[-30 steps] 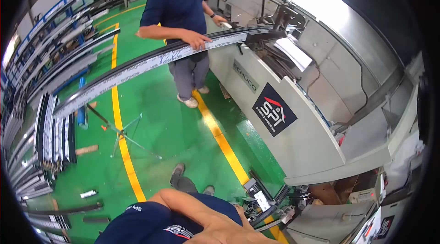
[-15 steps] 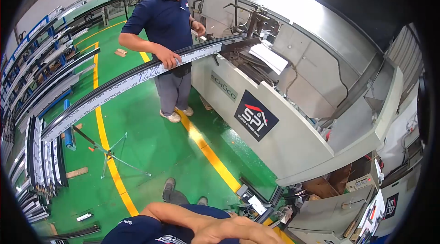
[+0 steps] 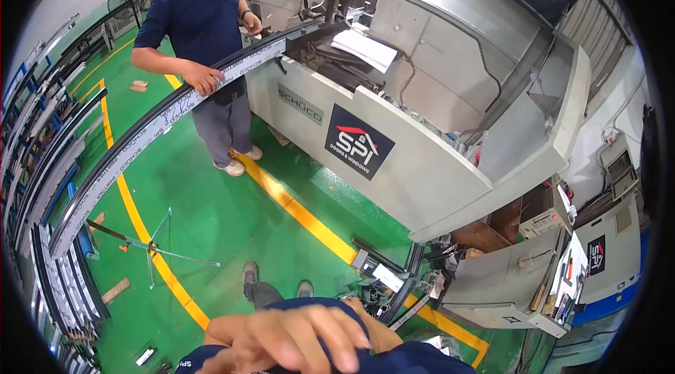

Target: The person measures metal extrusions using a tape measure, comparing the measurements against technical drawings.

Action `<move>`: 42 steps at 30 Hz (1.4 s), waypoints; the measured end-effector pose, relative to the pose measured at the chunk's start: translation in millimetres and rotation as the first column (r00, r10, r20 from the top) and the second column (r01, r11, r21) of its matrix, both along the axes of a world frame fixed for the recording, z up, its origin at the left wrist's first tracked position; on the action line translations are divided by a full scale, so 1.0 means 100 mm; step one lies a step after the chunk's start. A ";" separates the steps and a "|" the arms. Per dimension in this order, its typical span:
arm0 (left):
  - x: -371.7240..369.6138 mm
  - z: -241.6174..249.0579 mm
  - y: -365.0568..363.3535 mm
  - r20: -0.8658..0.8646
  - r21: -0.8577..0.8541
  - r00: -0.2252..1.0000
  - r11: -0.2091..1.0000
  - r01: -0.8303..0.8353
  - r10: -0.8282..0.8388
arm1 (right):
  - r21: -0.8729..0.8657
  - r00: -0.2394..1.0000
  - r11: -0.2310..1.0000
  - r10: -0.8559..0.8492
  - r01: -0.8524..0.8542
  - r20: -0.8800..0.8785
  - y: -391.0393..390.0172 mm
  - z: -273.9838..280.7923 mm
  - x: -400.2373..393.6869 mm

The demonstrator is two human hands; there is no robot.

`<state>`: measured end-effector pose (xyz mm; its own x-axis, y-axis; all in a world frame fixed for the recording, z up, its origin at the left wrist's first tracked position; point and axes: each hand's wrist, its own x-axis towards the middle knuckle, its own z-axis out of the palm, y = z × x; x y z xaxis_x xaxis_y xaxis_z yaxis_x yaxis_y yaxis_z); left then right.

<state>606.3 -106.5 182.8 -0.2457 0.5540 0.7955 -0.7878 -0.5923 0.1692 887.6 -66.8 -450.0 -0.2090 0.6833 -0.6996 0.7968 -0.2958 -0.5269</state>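
At the bottom of the view, close to the camera, my left hand [image 3: 302, 337] is held in front of my torso. Its fingers are bent a little, apart and blurred by motion, and nothing shows between them. Part of my right forearm [image 3: 380, 332] appears behind it; the fingers of my right hand are mostly hidden. Farther off, a co-worker [image 3: 204, 15] in a navy shirt rests a hand on a long, film-wrapped window profile [image 3: 133, 145]. The profile runs from the grey machine [image 3: 281, 93] down to the left. Neither of my hands touches it.
A stand with crossed legs [image 3: 152, 247] is under the profile's left part. Racks of profiles [image 3: 35, 135] line the left side. Offcuts [image 3: 383, 275] lie on the floor near my feet, and a slanted desk [image 3: 492, 286] with papers stands on the right.
My view has shifted to the right, so the co-worker and machine sit farther left. My crossed forearms have separated, and my left hand now shows with fingers spread.
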 end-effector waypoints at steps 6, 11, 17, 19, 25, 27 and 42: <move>-0.20 0.00 0.09 -0.509 0.197 0.536 0.697 -0.689 0.674 | 0.067 1.000 0.998 0.009 -0.009 -0.006 -0.03 -0.09 0.07; -0.02 0.54 0.00 -0.610 0.536 0.042 0.452 -0.713 0.791 | 0.010 0.995 0.995 -0.100 0.100 -0.008 -0.06 0.38 -0.03; 0.25 0.43 0.16 -0.601 0.363 0.330 0.616 -0.699 0.728 | -0.014 0.993 0.994 -0.111 0.111 -0.025 -0.06 -0.18 0.06; 0.25 0.42 0.10 -0.675 0.231 0.452 0.749 -0.621 0.583 | -0.032 0.988 0.989 -0.146 0.145 -0.044 -0.13 -0.34 0.09; 0.21 0.35 0.01 -0.849 0.287 0.309 0.865 -0.411 0.428 | 0.003 0.982 0.985 -0.174 0.175 -0.068 -0.20 0.02 0.09; 0.14 0.37 -0.01 -0.867 0.387 0.154 0.835 -0.392 0.474 | 0.003 0.988 0.989 -0.144 0.145 -0.062 -0.22 0.06 0.10; 0.04 0.22 0.14 -0.528 0.271 0.820 0.959 -0.082 0.219 | -0.021 0.998 0.998 -0.061 0.061 -0.035 -0.05 0.08 0.07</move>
<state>610.0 -92.3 205.2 0.2033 0.3356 0.9198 -0.5016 -0.7711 0.3922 894.5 -72.0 -441.8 -0.1921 0.6817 -0.7059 0.7580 -0.3538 -0.5479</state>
